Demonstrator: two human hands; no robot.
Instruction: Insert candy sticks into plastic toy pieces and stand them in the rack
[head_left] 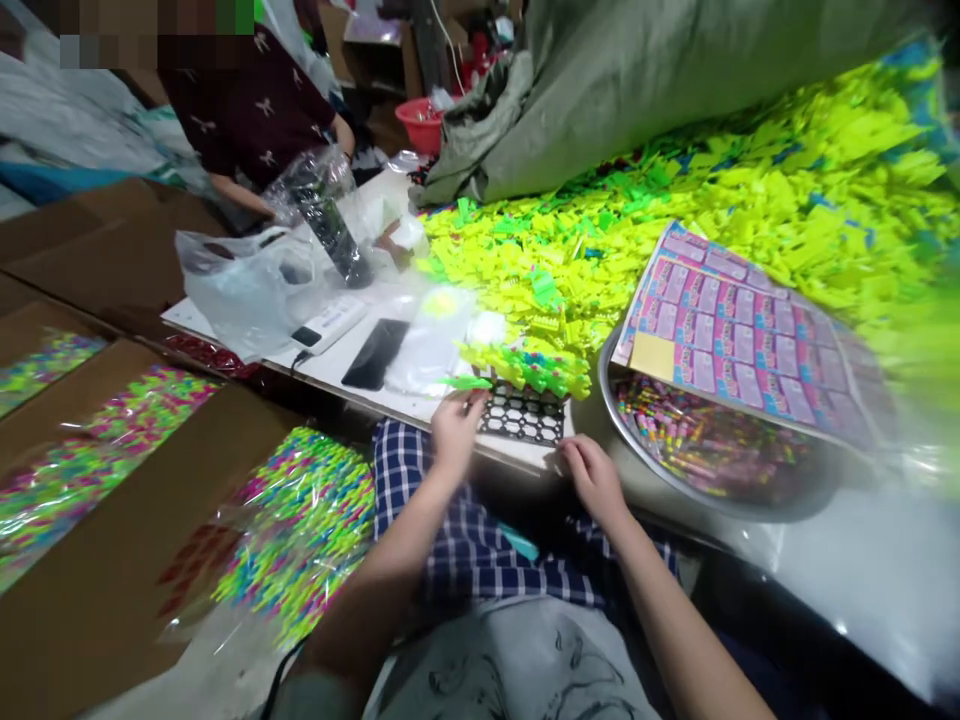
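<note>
A black rack with rows of holes (pixel 521 415) lies at the table's front edge between my two hands. My left hand (pixel 454 438) has its fingers closed at the rack's left edge, and a green piece (pixel 469 382) shows just past the fingertips. At the rack's near right corner, my right hand (pixel 596 475) pinches with thumb and forefinger. Yellow-green plastic pieces with pink and blue bits (pixel 529 368) stand in a row along the rack's far side. The exact contact of the fingertips is too small to make out.
To the right stands a metal basin (pixel 622 435) of small colourful pieces, partly covered by printed sheets (pixel 720 320). Yellow-green pieces (pixel 540 260) heap behind. A phone (pixel 375 353) and plastic bags (pixel 247 285) lie left. Cartons hold bagged pieces (pixel 300 530). Another person (pixel 247 120) works across.
</note>
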